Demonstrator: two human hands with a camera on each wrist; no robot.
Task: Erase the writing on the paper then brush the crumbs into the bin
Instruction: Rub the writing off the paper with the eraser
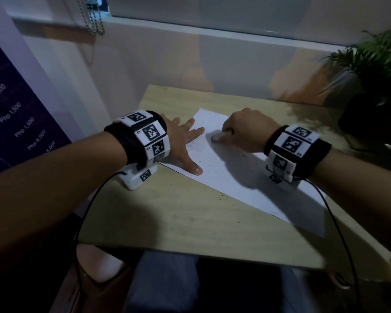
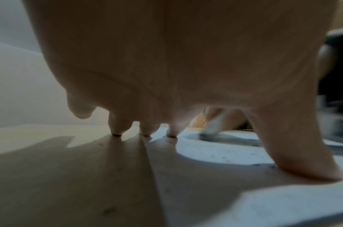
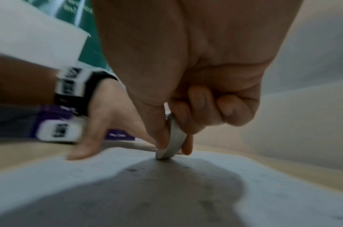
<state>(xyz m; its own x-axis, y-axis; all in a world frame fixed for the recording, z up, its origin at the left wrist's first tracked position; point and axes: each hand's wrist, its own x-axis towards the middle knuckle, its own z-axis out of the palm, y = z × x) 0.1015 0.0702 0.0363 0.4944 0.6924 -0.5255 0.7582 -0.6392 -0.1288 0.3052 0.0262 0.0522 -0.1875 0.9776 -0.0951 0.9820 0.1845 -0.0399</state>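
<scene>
Eraser (image 3: 173,138) sits pinched between my right hand's (image 1: 246,129) thumb and fingers, its tip on the paper (image 1: 235,177); my left hand (image 1: 183,143) presses flat, fingers spread, on the paper's left edge.

A white paper (image 1: 235,177) lies askew on the bench (image 1: 178,222). The left hand (image 1: 183,143) presses flat on the sheet's nine o'clock edge. At its twelve o'clock end, the right hand (image 1: 244,129) pinches an eraser (image 1: 218,136) against it. Dark crumbs (image 1: 221,168) speckle the paper.
</scene>
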